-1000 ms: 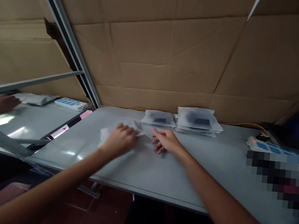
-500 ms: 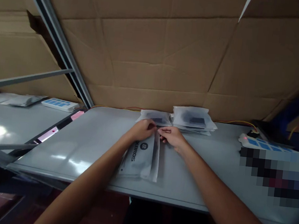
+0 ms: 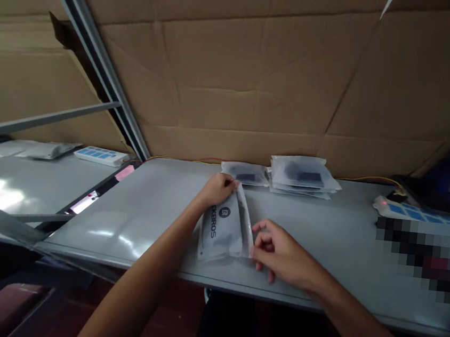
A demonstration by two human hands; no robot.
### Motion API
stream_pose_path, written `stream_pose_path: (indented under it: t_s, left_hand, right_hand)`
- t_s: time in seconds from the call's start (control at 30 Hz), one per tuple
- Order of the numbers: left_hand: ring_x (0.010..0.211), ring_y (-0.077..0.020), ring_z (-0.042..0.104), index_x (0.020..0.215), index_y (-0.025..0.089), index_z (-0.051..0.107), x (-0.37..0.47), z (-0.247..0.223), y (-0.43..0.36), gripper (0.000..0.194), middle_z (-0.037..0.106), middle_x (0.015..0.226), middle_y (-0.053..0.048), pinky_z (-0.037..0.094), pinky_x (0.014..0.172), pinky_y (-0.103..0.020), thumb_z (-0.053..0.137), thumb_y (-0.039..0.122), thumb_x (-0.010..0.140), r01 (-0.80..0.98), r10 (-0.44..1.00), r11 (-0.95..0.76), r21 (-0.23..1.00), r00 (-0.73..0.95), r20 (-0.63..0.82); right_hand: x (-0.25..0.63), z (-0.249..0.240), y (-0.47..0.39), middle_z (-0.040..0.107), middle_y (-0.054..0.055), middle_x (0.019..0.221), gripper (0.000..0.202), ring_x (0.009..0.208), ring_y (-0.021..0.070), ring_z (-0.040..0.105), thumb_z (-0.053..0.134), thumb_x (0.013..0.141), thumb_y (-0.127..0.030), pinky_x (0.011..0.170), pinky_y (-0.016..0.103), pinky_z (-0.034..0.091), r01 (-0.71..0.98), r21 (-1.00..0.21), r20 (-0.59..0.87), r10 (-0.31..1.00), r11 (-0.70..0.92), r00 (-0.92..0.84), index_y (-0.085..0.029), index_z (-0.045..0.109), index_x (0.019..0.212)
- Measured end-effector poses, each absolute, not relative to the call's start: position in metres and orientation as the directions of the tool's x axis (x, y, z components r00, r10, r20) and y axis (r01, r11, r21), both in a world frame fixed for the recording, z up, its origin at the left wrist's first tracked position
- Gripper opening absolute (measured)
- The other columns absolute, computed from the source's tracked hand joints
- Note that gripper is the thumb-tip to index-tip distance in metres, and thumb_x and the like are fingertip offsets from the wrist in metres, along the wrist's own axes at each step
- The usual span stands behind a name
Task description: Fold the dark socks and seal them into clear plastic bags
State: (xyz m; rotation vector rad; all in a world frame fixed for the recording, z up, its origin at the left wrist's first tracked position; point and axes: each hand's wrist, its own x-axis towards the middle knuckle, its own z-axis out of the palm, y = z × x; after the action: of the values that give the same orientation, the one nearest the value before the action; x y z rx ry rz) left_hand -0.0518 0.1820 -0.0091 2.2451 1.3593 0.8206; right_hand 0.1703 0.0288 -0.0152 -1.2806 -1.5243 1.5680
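Note:
A frosted plastic zip bag (image 3: 222, 232) with a round logo and dark lettering lies on the grey table, its opening strip along the right side. My left hand (image 3: 218, 189) pinches the bag's far right corner between thumb and fingers. Near the strip's lower end is my right hand (image 3: 278, 252), its thumb and curled fingers closed on the bag's edge while the index finger points toward the strip. What the bag contains is hard to make out.
Behind the bag lie another frosted bag (image 3: 244, 173) and a stack of frosted bags (image 3: 302, 176) with dark items inside. Power strips (image 3: 101, 155) sit at both sides. A cardboard wall (image 3: 218, 82) backs the table; a metal frame (image 3: 100, 53) rises at left.
My right hand has moved from the bag's far corner down along its right edge toward me. My left hand stays at the far corner. The view has shifted slightly.

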Motion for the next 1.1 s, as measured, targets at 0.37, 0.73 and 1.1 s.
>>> stream_pose_path:
  t_s: [0.37,0.73,1.1]
  left_hand:
    - [0.062,-0.0151,0.049,0.071,0.017,0.066,-0.042,-0.014,0.177,0.036,0.063,0.067,-0.002,0.036,0.063,-0.029,0.051,0.036,0.098,0.657,0.865,-0.502,0.563,0.391,0.316]
    - [0.066,-0.0175,0.056,0.078,0.019,0.064,-0.042,0.003,0.162,0.038,0.067,0.073,-0.005,0.036,0.065,-0.030,0.044,0.036,0.105,0.744,0.855,-0.516,0.425,0.413,0.315]
    - [0.071,-0.0259,0.067,0.096,0.022,0.072,-0.101,0.009,0.154,0.038,0.069,0.069,-0.007,0.042,0.070,-0.032,0.047,0.050,0.105,0.883,0.886,-0.431,0.185,0.376,0.273]
  right_hand:
    - [0.158,-0.017,0.093,0.068,0.001,0.070,0.022,0.064,0.0150,0.057,0.071,0.085,-0.037,0.058,0.024,0.043,0.421,-0.874,0.173,0.966,0.241,-0.193,-0.019,0.071,0.074]
    - [0.135,-0.003,0.085,0.074,0.001,0.076,0.019,0.069,0.0173,0.065,0.074,0.081,-0.037,0.058,0.024,0.048,0.201,-0.979,-0.086,0.970,-0.039,-0.228,-0.017,0.075,0.081]
    - [0.305,0.005,0.043,0.079,0.014,0.115,0.038,0.101,0.0293,0.077,0.080,0.080,-0.043,0.073,0.034,0.062,-0.070,-0.989,-0.151,0.870,-0.134,0.470,-0.022,0.075,0.111]
